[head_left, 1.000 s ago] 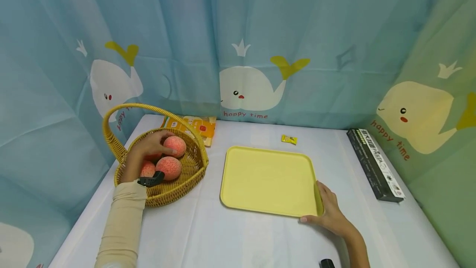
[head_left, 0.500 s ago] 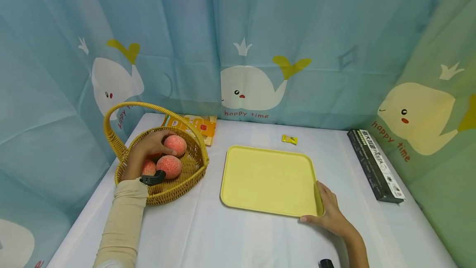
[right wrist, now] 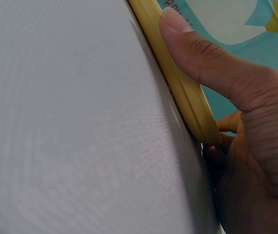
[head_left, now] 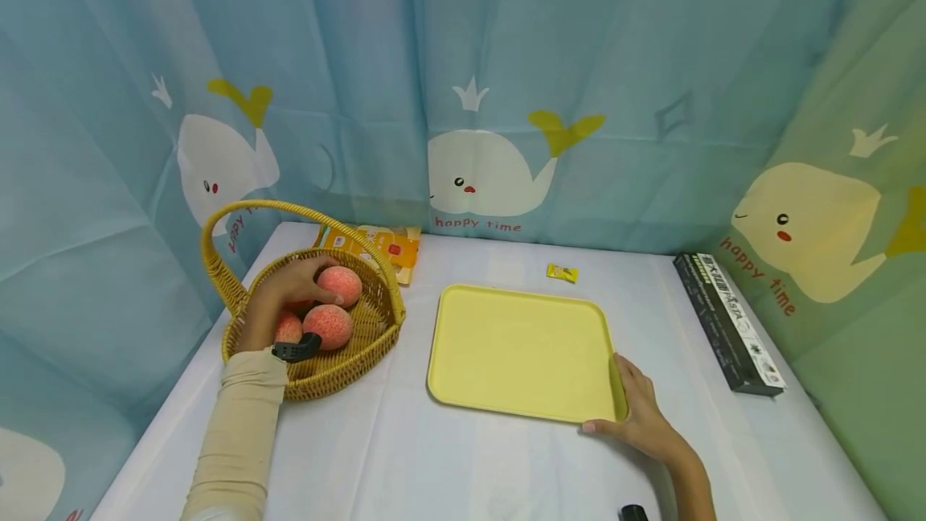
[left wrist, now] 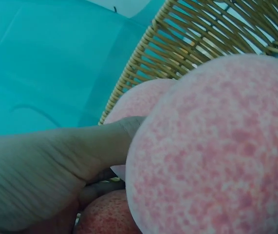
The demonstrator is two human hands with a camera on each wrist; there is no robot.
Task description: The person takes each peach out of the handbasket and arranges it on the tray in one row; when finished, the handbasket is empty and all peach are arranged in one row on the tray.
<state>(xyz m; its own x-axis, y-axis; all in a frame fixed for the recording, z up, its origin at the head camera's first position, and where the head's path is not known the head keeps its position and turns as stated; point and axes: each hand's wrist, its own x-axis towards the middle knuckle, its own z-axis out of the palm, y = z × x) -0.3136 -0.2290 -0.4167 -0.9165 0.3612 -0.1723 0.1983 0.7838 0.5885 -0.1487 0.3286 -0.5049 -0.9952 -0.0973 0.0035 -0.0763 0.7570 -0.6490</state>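
In the head view my left hand [head_left: 292, 284] is inside a wicker basket [head_left: 340, 380] at the left, its fingers and thumb around a round, pink speckled peach [head_left: 342, 286]. More of these peaches lie by it, one nearer peach [head_left: 329, 326] just below the hand; others are partly hidden under the hand and wrist. In the left wrist view a large peach [left wrist: 216, 151] blocks much of the fingers. My right hand [head_left: 644, 416] grips the near right corner of a yellow tray [head_left: 521, 352], thumb along the front edge [right wrist: 192, 92] and fingers round the side.
The basket's tall handle [head_left: 318, 211] arches over the left hand. Behind it lies an orange snack packet [head_left: 405, 252]. A small yellow wrapped candy [head_left: 562, 272] sits beyond the tray, and a long black pasta box [head_left: 727, 324] lies at the right. Curtains [head_left: 615, 38] border the white table.
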